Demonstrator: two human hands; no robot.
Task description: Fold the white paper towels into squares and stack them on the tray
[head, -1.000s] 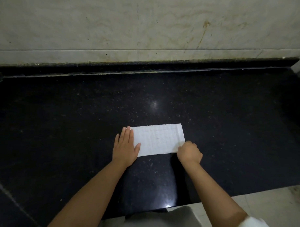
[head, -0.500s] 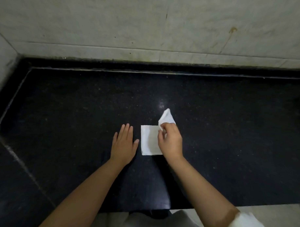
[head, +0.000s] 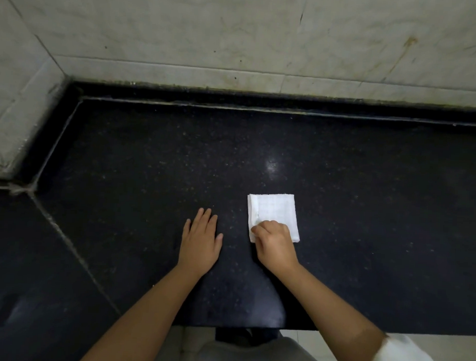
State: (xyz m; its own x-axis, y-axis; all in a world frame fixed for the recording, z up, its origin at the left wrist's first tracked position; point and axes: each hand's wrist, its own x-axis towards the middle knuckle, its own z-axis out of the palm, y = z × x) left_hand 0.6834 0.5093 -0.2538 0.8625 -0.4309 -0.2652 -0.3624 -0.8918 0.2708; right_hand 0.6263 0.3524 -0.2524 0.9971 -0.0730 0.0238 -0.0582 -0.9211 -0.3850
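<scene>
A white paper towel (head: 276,211), folded into a rough square, lies flat on the black stone counter (head: 151,163) near its front edge. My right hand (head: 276,243) covers the towel's near left corner, with fingers curled and pinching that edge. My left hand (head: 201,241) lies flat on the bare counter a short way left of the towel, fingers straight and together, apart from the paper. No tray is in view.
Pale marble walls (head: 236,40) rise behind the counter and at the left corner. A grouted seam (head: 67,242) runs diagonally across the counter's left part. The counter's front edge (head: 334,331) is close to my body, with light floor below.
My right hand has brought the towel's right half over to the left, turning the long rectangle into a square. My left hand has come off the towel and now rests beside it.
</scene>
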